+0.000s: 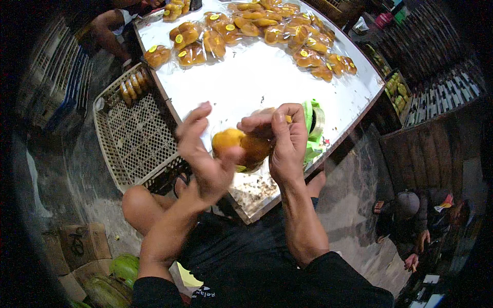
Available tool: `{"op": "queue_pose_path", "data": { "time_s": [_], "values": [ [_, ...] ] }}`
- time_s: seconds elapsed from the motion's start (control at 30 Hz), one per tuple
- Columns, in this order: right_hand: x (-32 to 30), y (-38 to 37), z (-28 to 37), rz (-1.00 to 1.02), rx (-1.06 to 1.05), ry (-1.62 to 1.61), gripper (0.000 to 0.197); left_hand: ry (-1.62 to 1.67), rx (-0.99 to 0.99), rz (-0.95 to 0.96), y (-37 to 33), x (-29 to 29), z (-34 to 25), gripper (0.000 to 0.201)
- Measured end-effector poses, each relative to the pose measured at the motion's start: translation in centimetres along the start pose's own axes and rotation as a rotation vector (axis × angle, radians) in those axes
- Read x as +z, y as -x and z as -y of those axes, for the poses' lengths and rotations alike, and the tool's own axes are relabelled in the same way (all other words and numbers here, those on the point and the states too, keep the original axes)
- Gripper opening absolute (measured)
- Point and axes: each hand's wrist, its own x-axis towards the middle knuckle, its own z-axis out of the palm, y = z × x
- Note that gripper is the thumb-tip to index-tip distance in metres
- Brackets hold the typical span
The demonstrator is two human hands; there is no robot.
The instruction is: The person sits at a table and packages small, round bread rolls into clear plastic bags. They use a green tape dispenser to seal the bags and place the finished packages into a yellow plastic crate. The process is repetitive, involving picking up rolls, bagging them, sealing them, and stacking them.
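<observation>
A clear bag of brown bread rolls (254, 150) is in front of me at the near corner of the white table (226, 87). My right hand (288, 141) is closed, thumb against fingers, at the right end of this bag. Its grip on the plastic is partly hidden. My left hand (203, 149) is raised at the bag's left side, fingers apart and slightly blurred, its thumb in front of the bread. Just right of my right hand stands a bright green tape dispenser (313, 146).
Many bagged breads (257, 23) with yellow labels cover the table's far side. A pale plastic crate (136, 136), holding several bagged breads, adjoins the table's left edge. Green fruit (123, 269) lies at lower left beside a cardboard box (82, 246). Another person (408, 208) is at the right.
</observation>
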Motion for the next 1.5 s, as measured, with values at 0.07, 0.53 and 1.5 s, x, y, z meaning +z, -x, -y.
{"op": "queue_pose_path", "data": {
  "time_s": [0.07, 0.53, 1.5],
  "values": [
    [-0.3, 0.1, 0.5, 0.042, -0.023, 0.029, 0.01, 0.033, -0.25, 0.293, 0.3, -0.1, -2.6, 0.042],
    [-2.1, 3.1, -1.7, 0.125, -0.078, 0.643, 0.023, 0.31, -0.427, 0.312, 0.9, -0.1, -0.7, 0.011],
    [-0.7, 0.6, -1.4, 0.324, -0.347, 0.836, 0.032, 0.669, -0.845, 0.341, -0.8, -2.8, 1.5, 0.052]
  ]
}}
